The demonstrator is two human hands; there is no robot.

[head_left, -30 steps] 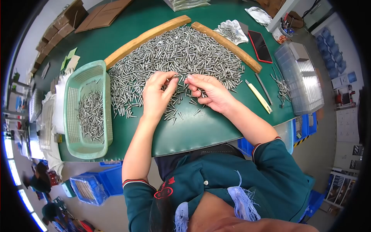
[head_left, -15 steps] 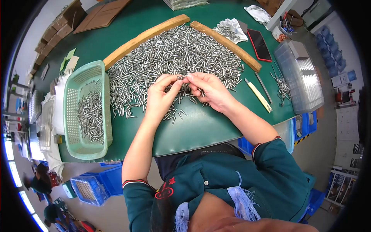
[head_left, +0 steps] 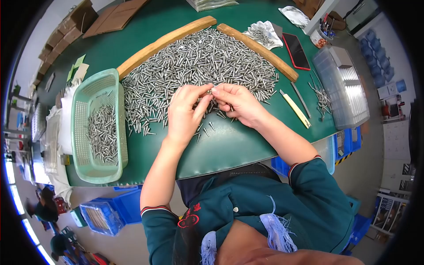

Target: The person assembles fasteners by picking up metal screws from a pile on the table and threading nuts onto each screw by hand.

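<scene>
A broad heap of small metal pins [head_left: 194, 55] covers the middle of the green table [head_left: 225, 143]. At the heap's near side, my left hand [head_left: 185, 110] is closed, thumb and forefinger pinching. My right hand [head_left: 240, 104] meets it fingertip to fingertip, its other fingers curled in. Between the fingertips shows a bit of shiny metal, apparently one small pin, mostly hidden by the fingers. A few loose pins [head_left: 206, 131] lie just below my hands. To the left, a pale green basket [head_left: 122, 132] holds more pins.
Two wooden strips [head_left: 168, 39] [head_left: 260, 51] bound the heap at the back. On the right lie a cutter knife [head_left: 295, 108], a metal strip [head_left: 301, 100], a phone [head_left: 296, 52] and a clear plastic box [head_left: 342, 88]. A white bag [head_left: 264, 33] with pins sits behind.
My left hand has turned slightly, its back now more toward the camera, with the fingers closer together at the pinch. My right hand has barely moved.
</scene>
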